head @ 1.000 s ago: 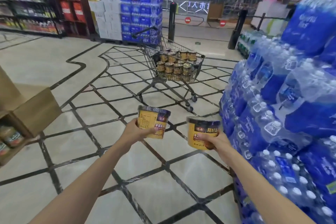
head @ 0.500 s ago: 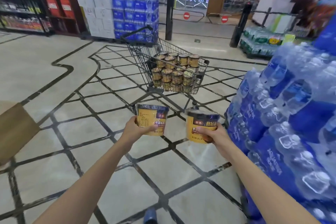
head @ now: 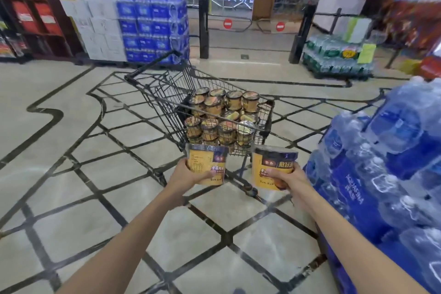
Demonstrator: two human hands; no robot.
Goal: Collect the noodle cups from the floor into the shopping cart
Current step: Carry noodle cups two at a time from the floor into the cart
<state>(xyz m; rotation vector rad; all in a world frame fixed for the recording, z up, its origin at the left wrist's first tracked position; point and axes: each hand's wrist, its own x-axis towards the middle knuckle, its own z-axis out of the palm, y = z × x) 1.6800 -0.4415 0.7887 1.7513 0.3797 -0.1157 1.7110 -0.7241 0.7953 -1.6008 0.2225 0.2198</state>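
Now both hands, left (head: 188,175) and right (head: 287,178), gripping noodle cups (head: 207,164), cart rim (head: 267,112) just beyond

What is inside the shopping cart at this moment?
The shopping cart holds many noodle cups, stacked in at least two layers at its front end. Whatever lies beneath them is covered.

Both forearms are bare from the picture's lower edge up to the wrists, with no sleeve in sight. The left hand (head: 188,175) and right hand (head: 290,178) wear nothing.
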